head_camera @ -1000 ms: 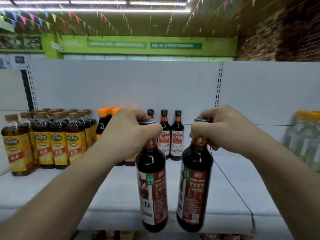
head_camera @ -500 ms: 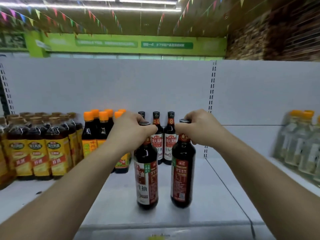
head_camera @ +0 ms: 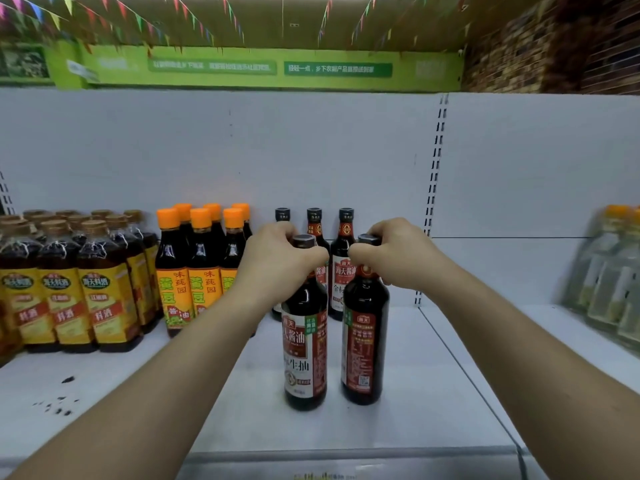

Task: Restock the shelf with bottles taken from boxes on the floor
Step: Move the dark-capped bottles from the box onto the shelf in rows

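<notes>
Our left hand (head_camera: 277, 261) curls round the neck and black cap of a dark glass soy-sauce bottle with a red-and-white label (head_camera: 304, 358), and our right hand (head_camera: 391, 258) grips the cap of a second dark glass bottle (head_camera: 363, 348) whose red back label faces us; both bottles stand upright, side by side but apart, seemingly set down on the white metal shelf (head_camera: 433, 393), just in front of the back row of three black-capped dark bottles (head_camera: 344, 271); we judge the placing nearly done, so the risks lie in letting go; gripped this high, either bottle could rock if a finger drags on its cap, and a tall glass bottle tipping backward would strike that back row; pushed back carelessly, the pair could topple the row; the orange-capped bottles with yellow labels (head_camera: 201, 271), left of the back row, stand close to our left forearm, so a wide withdrawal could clip them; the right-hand bottle may also need turning.
</notes>
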Available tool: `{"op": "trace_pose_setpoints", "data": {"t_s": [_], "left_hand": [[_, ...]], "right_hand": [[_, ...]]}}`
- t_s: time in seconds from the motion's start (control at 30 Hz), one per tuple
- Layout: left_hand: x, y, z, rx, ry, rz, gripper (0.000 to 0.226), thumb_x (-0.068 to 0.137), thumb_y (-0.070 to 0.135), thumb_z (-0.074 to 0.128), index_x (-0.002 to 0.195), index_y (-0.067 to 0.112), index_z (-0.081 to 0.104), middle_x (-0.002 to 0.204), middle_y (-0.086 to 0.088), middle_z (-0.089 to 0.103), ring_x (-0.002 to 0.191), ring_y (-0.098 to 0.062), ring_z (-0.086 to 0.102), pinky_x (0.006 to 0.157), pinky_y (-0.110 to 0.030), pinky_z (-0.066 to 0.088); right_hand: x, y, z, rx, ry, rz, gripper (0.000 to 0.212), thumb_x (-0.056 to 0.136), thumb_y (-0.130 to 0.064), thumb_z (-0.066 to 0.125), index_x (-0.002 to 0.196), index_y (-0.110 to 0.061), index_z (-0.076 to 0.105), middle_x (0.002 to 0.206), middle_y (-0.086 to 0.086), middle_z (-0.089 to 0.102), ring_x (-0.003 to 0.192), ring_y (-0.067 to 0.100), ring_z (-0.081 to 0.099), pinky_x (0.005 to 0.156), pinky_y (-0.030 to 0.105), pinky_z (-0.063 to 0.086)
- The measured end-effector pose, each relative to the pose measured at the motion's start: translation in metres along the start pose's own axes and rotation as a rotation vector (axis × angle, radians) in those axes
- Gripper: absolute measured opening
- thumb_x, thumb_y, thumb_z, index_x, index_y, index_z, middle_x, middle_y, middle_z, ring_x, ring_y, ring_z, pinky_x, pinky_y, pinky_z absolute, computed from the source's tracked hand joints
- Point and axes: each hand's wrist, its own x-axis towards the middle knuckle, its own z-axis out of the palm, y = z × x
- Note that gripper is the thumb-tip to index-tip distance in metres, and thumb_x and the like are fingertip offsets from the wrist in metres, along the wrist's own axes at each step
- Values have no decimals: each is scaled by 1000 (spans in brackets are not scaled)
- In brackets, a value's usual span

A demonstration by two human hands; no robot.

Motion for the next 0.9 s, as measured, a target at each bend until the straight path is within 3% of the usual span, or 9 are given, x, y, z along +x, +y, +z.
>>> {"op": "trace_pose_setpoints", "data": {"t_s": [0.13, 0.27, 0.4, 0.53, 0.67, 0.83, 0.9], "left_hand": [[-7, -3, 3, -44, 15, -12, 33, 71, 33, 76, 90, 9, 63, 85, -11, 71, 82, -29, 71, 74, -51, 61], [-10, -6, 4, -106, 13, -21, 36, 71, 37, 75, 94, 13, 64, 88, -6, 73, 84, -25, 72, 76, -54, 61], [-18, -13, 5, -163, 43, -13, 34, 76, 41, 82, 92, 15, 66, 79, -1, 68, 70, -17, 67, 70, -41, 61], [-31, -36, 5, -223, 33, -18, 35, 76, 52, 84, 84, 23, 65, 69, 1, 48, 57, -14, 47, 52, -35, 42], [-45, -55, 8, -185, 56, -30, 34, 77, 53, 82, 96, 30, 66, 82, 6, 52, 75, -10, 53, 63, -24, 40], [-63, -53, 13, -302, 27, -44, 44, 72, 58, 73, 109, 37, 63, 94, 9, 67, 82, 9, 63, 62, -8, 47], [-67, -54, 16, -351, -13, -62, 45, 69, 61, 71, 110, 45, 59, 98, 9, 71, 86, 9, 67, 66, -13, 52]], "right_hand": [[-3, 9, 8, 77, 21, -3, 26, 83, -30, 68, 68, -17, 52, 54, -9, 50, 49, 9, 46, 51, 25, 35], [-7, 14, 12, 139, 36, -18, 25, 84, -31, 68, 68, -16, 55, 56, -7, 52, 53, 12, 48, 54, 27, 36], [-16, 25, 20, 243, 144, -19, 16, 83, -39, 74, 86, -23, 72, 67, -3, 59, 62, 12, 56, 57, 28, 41], [-32, 44, 36, 347, 256, -13, 31, 78, -50, 81, 104, -36, 73, 68, -7, 52, 61, 8, 52, 61, 27, 40], [-48, 56, 53, 439, 299, 1, 36, 74, -51, 85, 105, -41, 69, 71, -9, 48, 64, 6, 50, 65, 27, 43], [-57, 66, 67, 396, 324, 5, 42, 75, -61, 79, 114, -51, 66, 102, -7, 52, 88, 7, 58, 78, 25, 49], [-57, 69, 69, 433, 312, 6, 43, 77, -61, 77, 117, -52, 66, 107, -9, 54, 92, 6, 62, 80, 25, 52]]}}
